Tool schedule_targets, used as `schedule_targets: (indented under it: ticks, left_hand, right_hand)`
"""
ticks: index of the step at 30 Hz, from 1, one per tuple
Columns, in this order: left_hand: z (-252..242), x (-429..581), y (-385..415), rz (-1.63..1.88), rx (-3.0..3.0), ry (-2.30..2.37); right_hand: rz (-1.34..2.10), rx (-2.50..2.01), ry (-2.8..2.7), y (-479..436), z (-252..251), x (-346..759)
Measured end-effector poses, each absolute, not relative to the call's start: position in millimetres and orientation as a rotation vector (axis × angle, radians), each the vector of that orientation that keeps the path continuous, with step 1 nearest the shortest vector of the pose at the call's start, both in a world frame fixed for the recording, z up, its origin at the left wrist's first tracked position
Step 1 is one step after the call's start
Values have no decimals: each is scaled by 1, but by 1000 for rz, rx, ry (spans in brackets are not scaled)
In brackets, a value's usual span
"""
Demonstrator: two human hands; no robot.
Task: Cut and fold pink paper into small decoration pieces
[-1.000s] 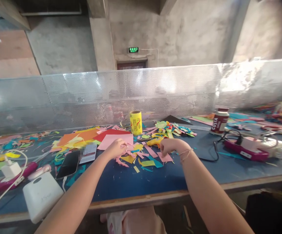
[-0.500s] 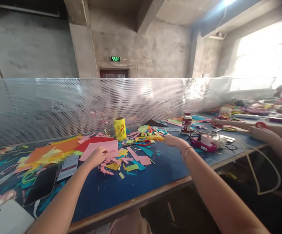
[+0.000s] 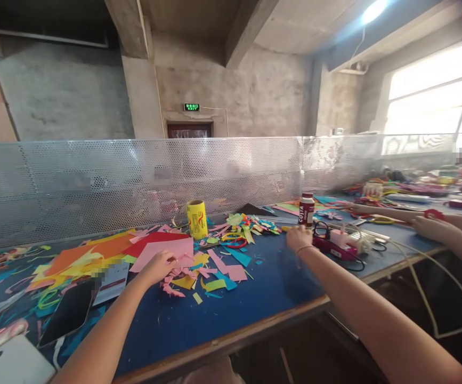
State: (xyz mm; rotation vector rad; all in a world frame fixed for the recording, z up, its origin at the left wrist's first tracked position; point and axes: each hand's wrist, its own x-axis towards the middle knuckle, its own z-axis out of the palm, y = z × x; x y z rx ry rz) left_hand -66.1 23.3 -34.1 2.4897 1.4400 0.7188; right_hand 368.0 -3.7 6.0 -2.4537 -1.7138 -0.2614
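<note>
My left hand (image 3: 162, 266) has its fingers bent together on a folded pink paper strip (image 3: 171, 288) at the near edge of a pink sheet (image 3: 154, 249). Scraps of yellow (image 3: 185, 281), pink and blue paper lie just right of it. On the right, my right hand (image 3: 299, 239) is closed round a slim yellow object (image 3: 285, 229), of which only one end shows, close to a brown COSTA bottle (image 3: 306, 209). Scissors with red and blue handles (image 3: 234, 241) rest between my two hands.
A yellow roll (image 3: 197, 218) stands behind the scraps. Two phones, one of them black (image 3: 69, 309), lie at the left. A magenta power strip (image 3: 334, 249) with cables is right of my right hand. Another person's hand (image 3: 428, 226) is farther right. A perforated screen (image 3: 215, 170) runs behind.
My right hand has moved right with the yellow object, from beside the scissors to near the bottle. My left hand has stayed by the pink strip. The view has tilted up slightly.
</note>
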Motion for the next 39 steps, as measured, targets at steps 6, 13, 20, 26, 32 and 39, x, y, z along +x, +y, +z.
schedule_targets:
  ticks: [6, 13, 20, 26, 32, 39]
  left_hand:
    - [-35, -65, 24, 680, 2484, 1400]
    - [-37, -65, 25, 646, 2445, 1436]
    - [-35, -63, 22, 629, 2480, 1386]
    - [-35, -63, 23, 603, 2468, 1373]
    - [-36, -63, 24, 625, 2541, 1383]
    - [-39, -63, 27, 635, 2582, 1370]
  right_hand:
    - [-120, -2173, -2195, -12, 2, 262]
    - [296, -1933, -2656, -31, 15, 219]
    - [675, -1922, -2603, -19, 13, 232]
    - [634, -1887, -2682, -20, 6, 229]
    - [477, -1755, -2619, -19, 19, 251]
    - [522, -1718, -2821, -5, 6, 253]
